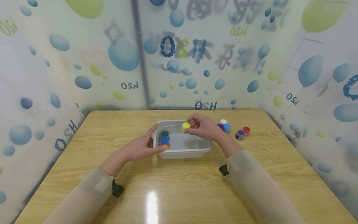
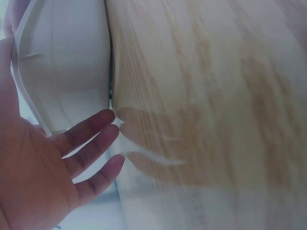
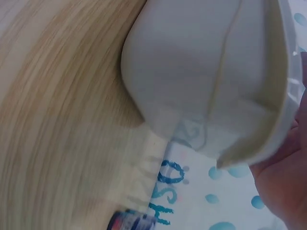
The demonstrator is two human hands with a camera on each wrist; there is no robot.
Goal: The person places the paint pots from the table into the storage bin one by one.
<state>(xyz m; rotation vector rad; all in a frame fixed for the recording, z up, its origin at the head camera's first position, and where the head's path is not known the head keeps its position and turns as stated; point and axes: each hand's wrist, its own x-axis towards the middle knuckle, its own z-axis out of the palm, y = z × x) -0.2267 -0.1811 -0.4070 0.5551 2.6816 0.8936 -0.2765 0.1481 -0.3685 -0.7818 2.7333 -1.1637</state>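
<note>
A white plastic bin stands on the wooden table. My left hand holds its left end, thumb over the front corner; in the left wrist view several fingers extend loosely outside the wall. Above the bin's interior, my right hand pinches a small yellow-topped jar between thumb and fingers. Along the left inside of the bin sit a dark green-lidded jar, a blue-lidded jar and an orange-topped jar, partly hidden by the left thumb.
Right of the bin, behind my right wrist, are a white-lidded jar, a light blue jar and a dark purple one. Farther right stand a purple-lidded jar and a red-lidded jar. A patterned curtain surrounds the table.
</note>
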